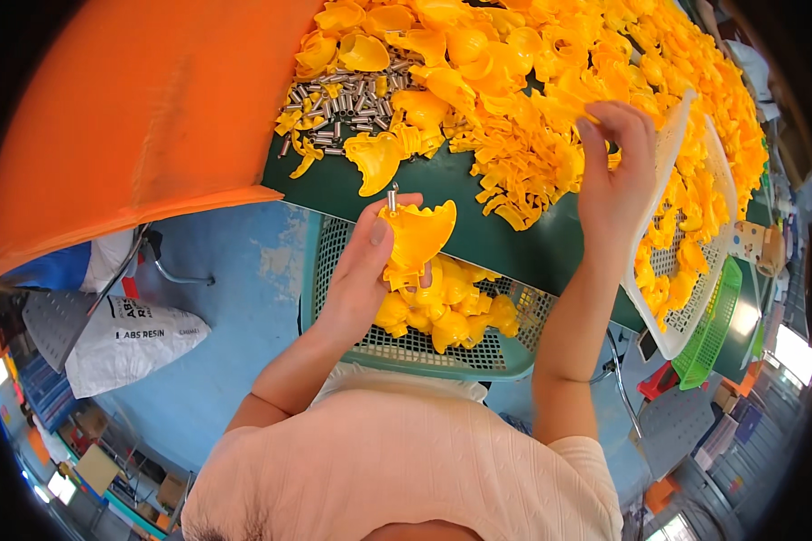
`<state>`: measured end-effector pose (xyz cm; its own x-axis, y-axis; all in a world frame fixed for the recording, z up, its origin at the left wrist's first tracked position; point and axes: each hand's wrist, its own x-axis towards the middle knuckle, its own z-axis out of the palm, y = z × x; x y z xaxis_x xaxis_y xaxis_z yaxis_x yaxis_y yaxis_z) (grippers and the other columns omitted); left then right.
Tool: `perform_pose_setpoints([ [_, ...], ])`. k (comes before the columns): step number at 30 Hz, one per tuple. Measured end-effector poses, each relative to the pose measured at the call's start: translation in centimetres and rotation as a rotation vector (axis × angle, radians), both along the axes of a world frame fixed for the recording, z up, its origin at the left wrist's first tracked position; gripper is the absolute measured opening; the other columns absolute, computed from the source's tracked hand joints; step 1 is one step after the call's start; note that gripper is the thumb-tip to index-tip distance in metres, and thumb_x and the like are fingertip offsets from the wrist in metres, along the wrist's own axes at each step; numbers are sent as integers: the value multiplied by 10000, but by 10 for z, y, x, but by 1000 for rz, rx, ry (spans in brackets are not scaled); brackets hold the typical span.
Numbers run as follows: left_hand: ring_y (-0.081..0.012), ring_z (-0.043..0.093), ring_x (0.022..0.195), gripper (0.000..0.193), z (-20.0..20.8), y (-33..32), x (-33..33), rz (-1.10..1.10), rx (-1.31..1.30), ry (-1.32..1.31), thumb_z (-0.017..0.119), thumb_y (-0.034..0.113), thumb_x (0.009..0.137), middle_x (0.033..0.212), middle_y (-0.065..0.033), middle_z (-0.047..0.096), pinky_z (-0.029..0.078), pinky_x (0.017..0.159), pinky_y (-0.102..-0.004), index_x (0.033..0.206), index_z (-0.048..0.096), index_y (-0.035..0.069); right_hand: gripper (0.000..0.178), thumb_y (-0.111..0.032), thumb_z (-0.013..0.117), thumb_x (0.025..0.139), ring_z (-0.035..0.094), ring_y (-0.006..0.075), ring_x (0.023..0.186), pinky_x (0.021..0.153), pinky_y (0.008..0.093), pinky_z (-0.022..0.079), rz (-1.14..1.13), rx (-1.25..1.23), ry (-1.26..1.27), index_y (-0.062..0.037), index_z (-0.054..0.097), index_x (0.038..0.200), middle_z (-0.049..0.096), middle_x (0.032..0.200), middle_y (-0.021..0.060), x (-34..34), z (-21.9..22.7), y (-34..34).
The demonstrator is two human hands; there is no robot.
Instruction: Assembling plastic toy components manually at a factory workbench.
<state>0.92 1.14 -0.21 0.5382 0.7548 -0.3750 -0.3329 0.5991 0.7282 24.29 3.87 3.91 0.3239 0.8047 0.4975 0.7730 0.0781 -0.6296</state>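
Note:
My left hand (367,261) is closed on a yellow curved plastic shell (417,236) with a jagged edge. A small metal cylinder (392,200) stands up at the shell's top left, by my thumb. My right hand (618,149) reaches over the table, fingers curled at the edge of the heap of yellow plastic parts (514,54). Its fingertips meet a yellow piece (573,95); whether they grip it I cannot tell. Below my left hand, several rounded yellow pieces (460,316) lie in a green mesh basket (514,363).
Many small metal cylinders (356,99) lie at the heap's left on the dark green table (465,194). A white basket (672,162) of yellow parts stands right of my right forearm, beside a green basket (708,334). An orange sheet (135,117) covers the left. A white sack (144,343) sits on the floor.

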Motion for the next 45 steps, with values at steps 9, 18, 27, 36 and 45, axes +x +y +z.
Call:
perform_pose_setpoints([
  [9, -194, 532, 685, 550, 12, 3, 10, 57, 62, -86, 393, 417, 901, 1039, -215, 534, 401, 618, -285, 1277, 310, 25, 175, 67, 564, 780, 547, 200, 945, 816, 287, 448, 225, 199, 420, -8, 537, 936, 545, 1028, 124, -25, -13, -51],
  [18, -217, 520, 768, 511, 15, 5, 11, 5, -18, -352, 376, 352, 896, 1180, -202, 458, 406, 667, -307, 1289, 301, 35, 276, -70, 497, 877, 537, 142, 821, 716, 253, 436, 315, -139, 1520, -3, 449, 1140, 534, 977, 80, -42, -36, -78],
  [27, -225, 531, 817, 506, 23, -3, 14, -38, -4, -272, 373, 312, 899, 1166, -177, 478, 416, 725, -319, 1285, 295, -7, 513, -146, 601, 829, 447, 241, 1134, 827, 292, 464, 140, 29, 520, -12, 391, 1277, 439, 1260, 124, -68, -33, -73],
  [36, -186, 548, 787, 498, 26, -1, 13, -135, -26, -301, 382, 297, 901, 1177, -162, 487, 442, 694, -289, 1279, 313, -19, 438, -9, 623, 748, 500, 218, 1084, 909, 314, 396, 314, -115, 493, 52, 501, 1164, 542, 1154, 131, -52, -35, -78],
  [45, -193, 490, 1093, 469, 21, -5, 22, 18, 160, -140, 361, 289, 942, 1321, -133, 379, 422, 872, -303, 1307, 298, 1, 451, -24, 671, 671, 549, 241, 984, 884, 322, 409, 183, -9, 339, 65, 545, 1095, 582, 1060, 166, -56, -1, -82],
])
